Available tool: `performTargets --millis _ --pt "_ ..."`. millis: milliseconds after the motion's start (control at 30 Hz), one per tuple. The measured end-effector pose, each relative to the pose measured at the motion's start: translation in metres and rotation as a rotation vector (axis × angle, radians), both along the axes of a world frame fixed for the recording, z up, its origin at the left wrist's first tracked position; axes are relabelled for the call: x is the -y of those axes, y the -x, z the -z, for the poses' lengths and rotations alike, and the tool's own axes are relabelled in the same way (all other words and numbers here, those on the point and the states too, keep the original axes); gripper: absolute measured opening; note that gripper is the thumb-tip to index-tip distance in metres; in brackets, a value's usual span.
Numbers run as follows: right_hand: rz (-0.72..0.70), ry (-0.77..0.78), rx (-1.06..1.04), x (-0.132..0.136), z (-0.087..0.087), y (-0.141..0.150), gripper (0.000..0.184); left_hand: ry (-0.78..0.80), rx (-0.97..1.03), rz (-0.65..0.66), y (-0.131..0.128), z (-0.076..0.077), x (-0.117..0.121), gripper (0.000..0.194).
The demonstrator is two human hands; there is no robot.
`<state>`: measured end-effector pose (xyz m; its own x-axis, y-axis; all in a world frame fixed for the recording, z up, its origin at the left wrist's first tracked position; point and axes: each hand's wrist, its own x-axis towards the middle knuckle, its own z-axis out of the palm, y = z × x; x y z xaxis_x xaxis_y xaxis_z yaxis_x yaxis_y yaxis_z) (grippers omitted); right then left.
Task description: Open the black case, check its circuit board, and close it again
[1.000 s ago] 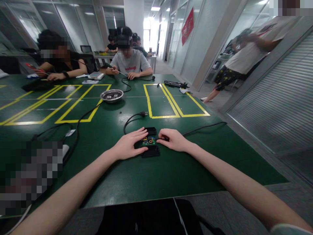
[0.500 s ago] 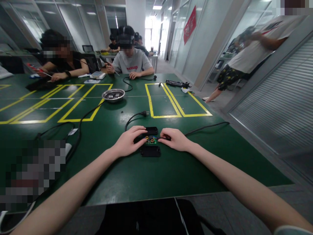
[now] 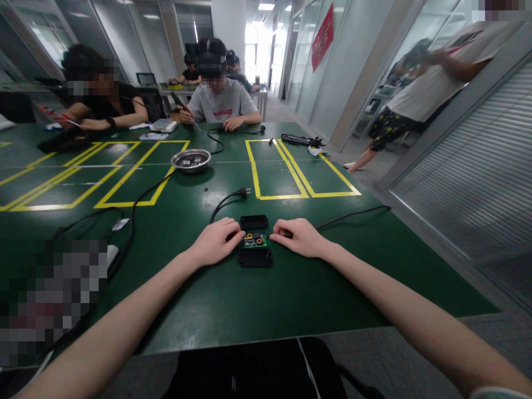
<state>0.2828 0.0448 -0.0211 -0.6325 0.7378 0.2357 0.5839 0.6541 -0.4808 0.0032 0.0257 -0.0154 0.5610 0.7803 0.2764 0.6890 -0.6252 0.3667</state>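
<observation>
A small green circuit board with copper coils lies between my hands. One black plastic case half rests just beyond it, and the other case half is on the near side. My left hand is closed at the board's left end, pinching the cable there. That black power cable emerges behind the hand and ends in a plug. At the right end, my right hand is closed around a second black cable, which trails off to the right. My fingers hide both cable ends in part.
A metal bowl with metal parts stands farther back on the green table. Yellow tape marks rectangles on it. A black folded device lies at the far right. A blurred object is at left. Co-workers sit across; a person stands right.
My left fingers have drawn back from over the far case half and closed at the board's left end, uncovering more of the board. My right hand has barely moved.
</observation>
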Motion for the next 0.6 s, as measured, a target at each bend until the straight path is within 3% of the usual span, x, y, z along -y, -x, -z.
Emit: performTargets --millis 200,367,600 --pt "-0.022 0.02 0.048 0.001 -0.002 0.001 0.048 0.043 -0.005 -0.058 -0.006 -0.004 0.005 0.045" --pt "-0.034 0.006 -0.093 0.008 -0.005 0.0 0.049 0.069 0.131 -0.078 -0.01 -0.01 0.011 0.047" --pt "-0.274 0.052 -0.058 0.025 -0.005 0.006 0.044 0.147 0.108 0.02 -0.005 -0.011 0.018 0.055"
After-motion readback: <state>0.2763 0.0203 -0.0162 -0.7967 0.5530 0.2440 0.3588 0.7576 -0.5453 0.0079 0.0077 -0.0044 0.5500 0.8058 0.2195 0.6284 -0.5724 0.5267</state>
